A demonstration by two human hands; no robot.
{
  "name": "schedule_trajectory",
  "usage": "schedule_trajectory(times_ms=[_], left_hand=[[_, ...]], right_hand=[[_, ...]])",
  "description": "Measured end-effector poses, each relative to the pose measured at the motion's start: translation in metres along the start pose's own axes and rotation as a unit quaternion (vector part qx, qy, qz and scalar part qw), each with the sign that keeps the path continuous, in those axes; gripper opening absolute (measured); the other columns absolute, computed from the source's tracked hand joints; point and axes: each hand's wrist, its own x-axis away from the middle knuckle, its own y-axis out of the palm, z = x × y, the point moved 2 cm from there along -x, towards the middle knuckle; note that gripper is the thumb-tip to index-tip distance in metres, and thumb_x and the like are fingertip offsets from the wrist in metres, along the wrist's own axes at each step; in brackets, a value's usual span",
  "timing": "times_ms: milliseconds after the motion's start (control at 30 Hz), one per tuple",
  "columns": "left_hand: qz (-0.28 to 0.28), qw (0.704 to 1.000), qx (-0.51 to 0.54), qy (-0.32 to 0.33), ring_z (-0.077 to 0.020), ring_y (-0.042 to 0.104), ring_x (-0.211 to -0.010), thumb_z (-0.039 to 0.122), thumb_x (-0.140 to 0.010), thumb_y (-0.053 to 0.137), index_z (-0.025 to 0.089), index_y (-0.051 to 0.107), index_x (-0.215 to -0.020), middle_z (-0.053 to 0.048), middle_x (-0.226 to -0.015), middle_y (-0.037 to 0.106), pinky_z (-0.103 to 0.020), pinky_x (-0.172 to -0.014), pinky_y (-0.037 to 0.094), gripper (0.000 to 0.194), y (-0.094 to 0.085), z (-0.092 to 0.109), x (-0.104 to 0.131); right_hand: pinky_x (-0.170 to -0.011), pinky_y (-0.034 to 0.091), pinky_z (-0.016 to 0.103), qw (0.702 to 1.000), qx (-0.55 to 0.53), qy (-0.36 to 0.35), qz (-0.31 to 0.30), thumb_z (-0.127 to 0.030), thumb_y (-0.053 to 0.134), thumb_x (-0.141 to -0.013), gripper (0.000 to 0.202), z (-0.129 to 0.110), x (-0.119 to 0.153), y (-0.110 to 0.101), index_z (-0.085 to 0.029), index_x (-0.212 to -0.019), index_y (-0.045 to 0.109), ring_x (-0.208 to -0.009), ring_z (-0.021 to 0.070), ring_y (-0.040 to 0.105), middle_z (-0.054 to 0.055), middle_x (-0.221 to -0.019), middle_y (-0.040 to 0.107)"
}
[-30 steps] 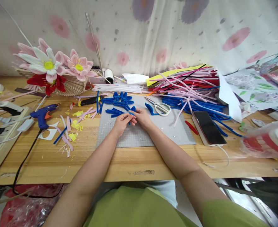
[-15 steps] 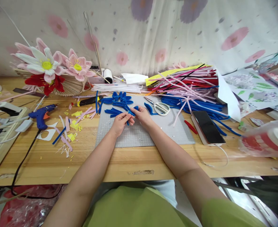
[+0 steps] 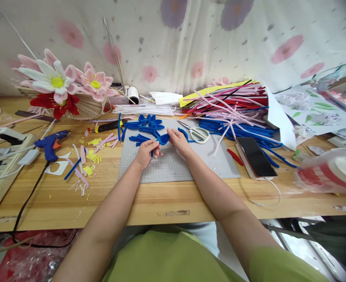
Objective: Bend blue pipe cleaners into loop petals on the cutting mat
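Between my two hands is a blue pipe cleaner petal (image 3: 163, 139), bent into a pointed loop. My left hand (image 3: 147, 153) pinches its lower left end, and a short blue tip sticks out below the fingers. My right hand (image 3: 179, 141) grips the upper right end between thumb and fingers. Both hands are over the grey cutting mat (image 3: 173, 170). Just beyond them lie blue pipe cleaner shapes (image 3: 145, 122) and a bunch of short blue pieces (image 3: 139, 138). Right of my right hand lie another blue petal (image 3: 185, 133) and white-handled scissors (image 3: 199, 134).
A blue glue gun (image 3: 52, 145) rests at left near yellow and pink scraps (image 3: 92, 154). Fuzzy flowers (image 3: 57, 81) stand behind it. Piled pipe cleaners (image 3: 234, 103) fill the back right. A phone (image 3: 256, 156) and a bagged cup (image 3: 331, 172) are at right.
My hands have drawn slightly apart, and more of the blue petal shows between them as an open loop. The whole view has shifted a little.
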Motion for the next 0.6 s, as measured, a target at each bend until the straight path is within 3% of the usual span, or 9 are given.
schedule_trajectory(times_ms=[100, 333, 400, 467, 600], left_hand=[[0.021, 0.999, -0.041, 0.010, -0.0039, 0.030, -0.032, 0.032, -0.066, 0.059, 0.016, 0.050, -0.049, 0.006, -0.035, 0.041, -0.026, -0.051, 0.049, 0.025, -0.007, 0.003, -0.001], [0.132, 0.989, -0.043, 0.052, -0.0047, 0.032, -0.034, 0.031, -0.066, 0.058, 0.017, 0.045, -0.051, 0.006, -0.036, 0.037, -0.022, -0.045, 0.046, 0.025, -0.017, 0.003, -0.007], [0.201, 0.976, -0.026, 0.076, -0.0041, 0.034, -0.037, 0.033, -0.066, 0.063, 0.017, 0.047, -0.064, 0.008, -0.044, 0.041, -0.021, -0.047, 0.047, 0.022, -0.017, 0.000, -0.009], [0.273, 0.957, -0.015, 0.097, -0.0041, 0.042, -0.043, 0.034, -0.064, 0.068, 0.019, 0.045, -0.084, 0.008, -0.057, 0.048, -0.021, -0.051, 0.048, 0.034, -0.017, -0.004, -0.011], [0.382, 0.906, -0.101, 0.150, -0.0104, 0.058, -0.075, 0.034, -0.062, 0.073, 0.022, 0.037, -0.102, -0.005, -0.097, 0.052, -0.027, -0.069, 0.051, 0.054, -0.017, -0.010, -0.009]], right_hand=[[-0.050, 0.024, 0.023, 0.999, 0.016, -0.022, -0.045, -0.059, 0.049, -0.075, 0.045, -0.003, 0.001, -0.001, -0.019, -0.058, 0.040, -0.049, 0.0070, 0.029, -0.006, -0.050, 0.033], [-0.055, 0.028, 0.024, 0.991, 0.094, -0.050, -0.086, -0.057, 0.045, -0.078, 0.044, -0.002, 0.004, 0.007, -0.018, -0.058, 0.043, -0.053, 0.0082, 0.034, -0.004, -0.054, 0.040], [-0.054, 0.027, 0.024, 0.993, 0.108, -0.033, -0.036, -0.055, 0.049, -0.076, 0.042, 0.001, 0.003, 0.008, -0.018, -0.057, 0.042, -0.053, 0.0083, 0.034, -0.004, -0.054, 0.040], [-0.053, 0.025, 0.025, 0.993, 0.112, -0.011, 0.039, -0.053, 0.053, -0.074, 0.041, 0.003, 0.004, 0.009, -0.019, -0.055, 0.039, -0.052, 0.0083, 0.032, -0.005, -0.052, 0.037], [-0.053, 0.025, 0.025, 0.986, 0.101, -0.023, 0.131, -0.049, 0.055, -0.074, 0.041, 0.001, 0.011, 0.013, -0.019, -0.055, 0.034, -0.052, 0.0085, 0.031, -0.005, -0.051, 0.034]])
